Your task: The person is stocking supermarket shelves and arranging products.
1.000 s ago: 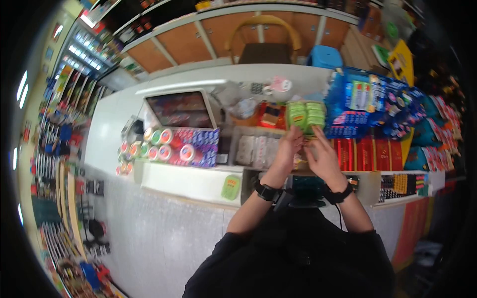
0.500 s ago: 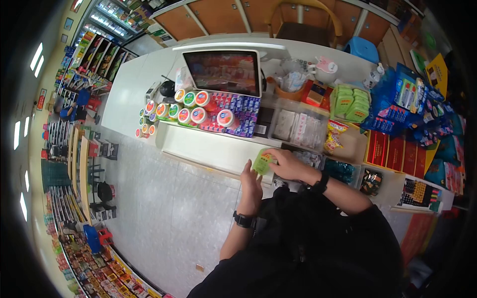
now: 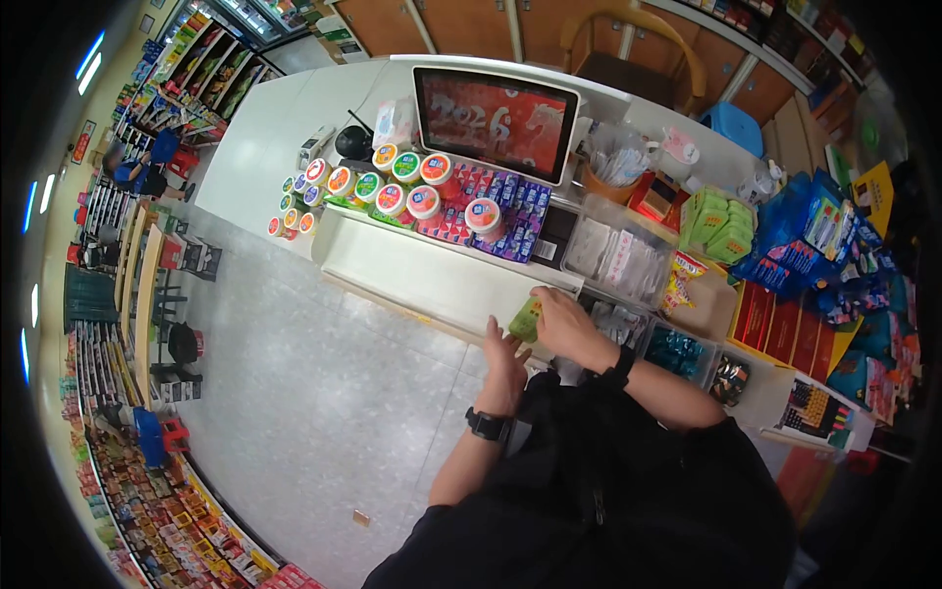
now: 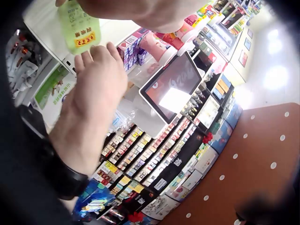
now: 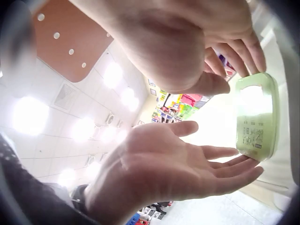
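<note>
A flat light-green pack (image 3: pixel 527 321) with rounded corners and printed characters is between my two hands, over the front edge of the white counter ledge (image 3: pixel 432 273). In the right wrist view, my right hand (image 5: pixel 187 42) touches the upper end of the pack (image 5: pixel 255 117) with extended fingertips, its thumb apart. My left hand (image 5: pixel 164 164) has its long fingers stretched to the lower end, palm facing up. The left wrist view shows the yellow-red label on the pack (image 4: pixel 77 28) beside the right hand's fingers (image 4: pixel 101 55).
Similar green packs (image 3: pixel 719 224) are stacked at the counter's right. Round-lidded tubs (image 3: pixel 391 199) stand on purple boxes (image 3: pixel 510 211) below a screen (image 3: pixel 496 120). Clear bins (image 3: pixel 618 250) hold paper packets. Blue bags (image 3: pixel 795 236) and red boxes (image 3: pixel 780 324) fill the right end.
Both hands have moved left from the stacked green packs to the single pack on the ledge. Since half a second ago they stay at that pack, while the head view has shifted.
</note>
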Tool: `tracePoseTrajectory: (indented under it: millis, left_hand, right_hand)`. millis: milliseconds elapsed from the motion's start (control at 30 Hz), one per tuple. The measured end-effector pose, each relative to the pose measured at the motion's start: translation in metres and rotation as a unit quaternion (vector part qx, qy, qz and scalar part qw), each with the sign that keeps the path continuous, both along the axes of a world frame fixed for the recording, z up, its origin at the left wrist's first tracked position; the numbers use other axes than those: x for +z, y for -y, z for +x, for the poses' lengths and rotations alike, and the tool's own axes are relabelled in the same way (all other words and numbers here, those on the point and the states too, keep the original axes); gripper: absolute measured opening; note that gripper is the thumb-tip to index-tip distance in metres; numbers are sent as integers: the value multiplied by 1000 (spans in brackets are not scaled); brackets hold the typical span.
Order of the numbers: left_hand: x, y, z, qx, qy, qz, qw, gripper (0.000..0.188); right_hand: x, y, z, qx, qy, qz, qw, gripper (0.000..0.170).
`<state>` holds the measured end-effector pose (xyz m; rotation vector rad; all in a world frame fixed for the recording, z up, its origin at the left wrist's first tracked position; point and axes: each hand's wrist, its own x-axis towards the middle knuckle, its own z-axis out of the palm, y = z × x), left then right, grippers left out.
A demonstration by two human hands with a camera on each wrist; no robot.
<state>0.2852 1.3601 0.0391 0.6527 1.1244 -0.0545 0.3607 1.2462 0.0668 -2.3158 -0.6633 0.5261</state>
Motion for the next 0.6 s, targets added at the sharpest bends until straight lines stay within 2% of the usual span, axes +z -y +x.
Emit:
tracePoseTrajectory:
  millis: [67, 200, 333, 400, 533, 600]
  left_hand:
    - [7, 3, -7, 1, 35, 26, 999, 81]
    - [28, 19, 0, -45, 151, 48, 986, 71]
    - [54, 56, 27, -125, 185, -2, 975, 71]
    - [55, 81, 35, -133, 183, -64, 972, 74]
    - [68, 136, 61, -239, 228, -89, 940, 78]
    - [70, 160, 82, -265, 253, -91, 926, 80]
  right_hand:
    - [23, 10, -7, -4, 69, 121, 990, 45]
    - [63, 45, -5, -63, 128, 151, 978, 48]
    - [78, 94, 5, -127, 150, 131, 972, 31]
    - [88, 118, 6, -151, 166, 122, 967, 28]
    - [109, 168, 13, -194, 159, 123, 960, 21]
    - [123, 195, 27, -177, 220, 111, 953, 20]
